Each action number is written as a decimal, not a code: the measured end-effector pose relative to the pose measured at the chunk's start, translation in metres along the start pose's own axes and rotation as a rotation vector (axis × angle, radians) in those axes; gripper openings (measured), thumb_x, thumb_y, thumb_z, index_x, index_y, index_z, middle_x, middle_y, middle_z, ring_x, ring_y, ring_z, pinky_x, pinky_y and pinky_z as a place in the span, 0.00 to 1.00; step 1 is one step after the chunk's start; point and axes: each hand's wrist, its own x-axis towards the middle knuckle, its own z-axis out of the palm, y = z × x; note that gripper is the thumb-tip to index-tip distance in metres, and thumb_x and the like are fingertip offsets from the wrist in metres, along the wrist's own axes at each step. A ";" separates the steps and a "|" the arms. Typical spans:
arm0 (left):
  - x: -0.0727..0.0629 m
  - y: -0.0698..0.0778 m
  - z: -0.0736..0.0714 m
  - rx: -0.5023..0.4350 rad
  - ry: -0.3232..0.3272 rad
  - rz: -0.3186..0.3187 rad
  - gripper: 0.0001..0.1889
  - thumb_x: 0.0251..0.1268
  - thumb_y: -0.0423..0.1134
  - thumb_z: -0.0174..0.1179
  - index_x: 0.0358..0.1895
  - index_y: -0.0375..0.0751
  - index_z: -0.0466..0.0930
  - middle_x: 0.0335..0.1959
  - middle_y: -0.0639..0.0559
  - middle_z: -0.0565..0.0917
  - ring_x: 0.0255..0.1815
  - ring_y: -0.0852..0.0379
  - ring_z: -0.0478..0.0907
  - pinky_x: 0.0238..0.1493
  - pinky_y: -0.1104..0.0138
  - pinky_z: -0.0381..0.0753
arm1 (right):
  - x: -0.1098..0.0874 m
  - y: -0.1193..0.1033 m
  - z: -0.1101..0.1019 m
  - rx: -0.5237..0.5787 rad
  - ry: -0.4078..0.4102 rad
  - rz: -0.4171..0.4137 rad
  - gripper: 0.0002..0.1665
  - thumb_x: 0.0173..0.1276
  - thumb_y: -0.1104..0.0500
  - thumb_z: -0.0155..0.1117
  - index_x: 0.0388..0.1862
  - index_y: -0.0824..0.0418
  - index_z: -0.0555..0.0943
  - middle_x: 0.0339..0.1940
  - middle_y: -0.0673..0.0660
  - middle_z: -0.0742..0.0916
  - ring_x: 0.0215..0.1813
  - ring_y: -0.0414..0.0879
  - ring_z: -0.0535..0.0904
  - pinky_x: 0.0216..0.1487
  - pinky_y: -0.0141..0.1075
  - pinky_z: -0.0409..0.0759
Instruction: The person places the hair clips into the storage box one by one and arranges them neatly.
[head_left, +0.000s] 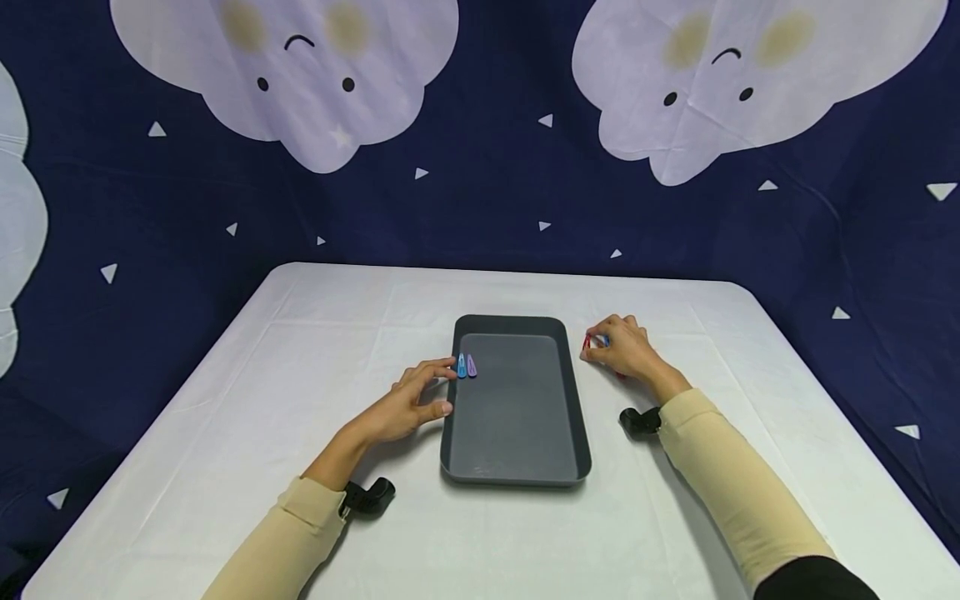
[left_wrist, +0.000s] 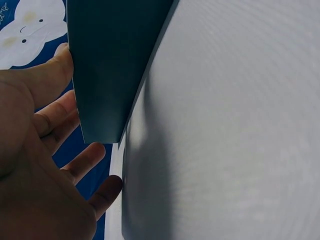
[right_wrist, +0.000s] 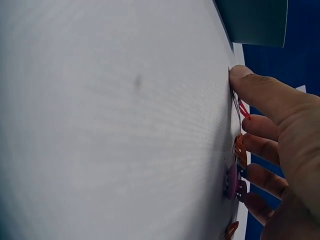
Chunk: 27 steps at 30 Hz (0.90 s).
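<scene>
so, head view: the tray (head_left: 517, 417) lies between your hands on the table (head_left: 360, 333), its long axis running away from you. your right hand (head_left: 630, 346) is off its right side, near the far end; thumb and forefinger look to be pinching a red clip (head_left: 587, 342). key relation: the tray lies to the left of that clip, with the rim between. the clip's long axis points roughly away from you, about the same way as the blue clip (head_left: 461, 366) and lilac clip (head_left: 472, 366), which lie side by side inside the tray along its left wall. your left hand (head_left: 407, 407) is nearer to that pair; it grasps nothing, fingers loosely extended, tips at the left rim. more blue and red bits show by your right hand, mostly covered, so shapes uncertain.

left wrist view: your thumb and fingers are spread about the tray's outer wall; contact is hard to judge. the tray's inside is hidden, the clips with it.

right wrist view: the red clip shows edge-on by your forefinger, so the exact grip is hard to make out. an orange clip (right_wrist: 241, 151) and a purple clip (right_wrist: 231, 181) sit under the other fingers; another orange piece is partly cut off at the bottom.
</scene>
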 end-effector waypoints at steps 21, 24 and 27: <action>0.000 -0.001 0.000 0.000 0.001 -0.005 0.24 0.65 0.42 0.59 0.62 0.41 0.67 0.74 0.50 0.57 0.72 0.40 0.52 0.65 0.35 0.42 | -0.002 -0.018 -0.020 0.148 0.023 0.011 0.33 0.60 0.47 0.68 0.60 0.62 0.75 0.56 0.64 0.80 0.60 0.61 0.73 0.59 0.54 0.69; 0.000 -0.001 0.000 -0.001 -0.002 -0.008 0.24 0.65 0.42 0.58 0.62 0.42 0.67 0.74 0.50 0.57 0.72 0.40 0.52 0.65 0.36 0.43 | -0.002 -0.025 -0.025 0.150 0.036 0.000 0.33 0.59 0.45 0.68 0.60 0.61 0.76 0.55 0.63 0.80 0.60 0.60 0.73 0.60 0.54 0.69; 0.000 0.000 0.000 -0.002 -0.005 -0.012 0.24 0.65 0.43 0.58 0.62 0.42 0.67 0.74 0.51 0.57 0.72 0.41 0.51 0.66 0.36 0.43 | -0.001 -0.032 -0.029 0.150 0.047 -0.016 0.33 0.59 0.45 0.68 0.60 0.60 0.76 0.55 0.62 0.81 0.59 0.59 0.74 0.60 0.53 0.69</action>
